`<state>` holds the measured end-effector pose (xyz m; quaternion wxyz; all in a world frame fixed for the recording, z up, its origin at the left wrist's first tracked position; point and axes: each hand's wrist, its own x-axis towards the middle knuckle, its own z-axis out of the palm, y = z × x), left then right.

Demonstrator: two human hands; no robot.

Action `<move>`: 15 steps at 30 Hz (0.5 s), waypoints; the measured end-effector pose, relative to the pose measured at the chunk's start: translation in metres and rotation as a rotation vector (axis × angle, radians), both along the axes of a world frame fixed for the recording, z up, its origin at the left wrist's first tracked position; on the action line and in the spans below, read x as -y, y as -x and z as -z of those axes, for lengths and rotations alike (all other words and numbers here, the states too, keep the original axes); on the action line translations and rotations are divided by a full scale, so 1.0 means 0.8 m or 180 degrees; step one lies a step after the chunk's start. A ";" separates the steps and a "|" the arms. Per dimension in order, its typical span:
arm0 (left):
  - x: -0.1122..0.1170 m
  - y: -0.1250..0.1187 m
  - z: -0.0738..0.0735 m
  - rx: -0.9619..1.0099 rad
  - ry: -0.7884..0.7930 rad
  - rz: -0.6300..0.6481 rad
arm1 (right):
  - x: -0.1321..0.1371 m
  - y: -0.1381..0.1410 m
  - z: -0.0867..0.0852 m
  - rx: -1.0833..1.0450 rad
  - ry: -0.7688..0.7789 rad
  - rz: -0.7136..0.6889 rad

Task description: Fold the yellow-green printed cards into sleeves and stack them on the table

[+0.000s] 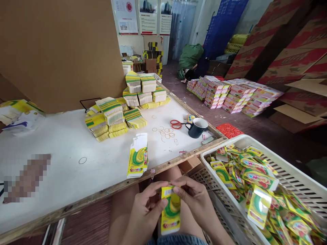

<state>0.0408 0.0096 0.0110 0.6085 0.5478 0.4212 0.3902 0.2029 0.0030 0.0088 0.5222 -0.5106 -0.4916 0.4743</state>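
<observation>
The left fingers (161, 206) grasp a small yellow carton (170, 213) by its left side while the right fingers (182, 194) pinch its top end, the carton between them. Beyond the fingers, a carton stack (138, 158) lies on the desk (107, 161); right of the fingers, a white basket (288, 170) holds loose cartons (259, 204).

Beyond the white table (61, 143), posters (148, 17) hang on a pale wall (134, 41); right of the table runs reddish-brown floor (175, 80).

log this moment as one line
left grip: holding yellow carton | right grip: same carton's top | table: carton stack | white basket: loose cartons
</observation>
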 end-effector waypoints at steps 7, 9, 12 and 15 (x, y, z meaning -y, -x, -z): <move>-0.036 0.026 -0.001 -0.1621 -0.1402 -0.0235 | 0.029 -0.109 -0.037 0.2711 -0.0440 0.1603; -0.061 0.056 0.004 -0.2194 -0.1621 -0.0425 | 0.035 -0.144 -0.041 0.3465 -0.0502 0.2148; -0.087 0.091 0.012 -0.2712 -0.1460 -0.0146 | 0.035 -0.157 -0.026 0.3402 -0.0449 0.1859; -0.093 0.100 0.016 -0.2843 -0.1405 -0.0063 | 0.021 -0.115 0.002 0.2585 -0.0180 0.1073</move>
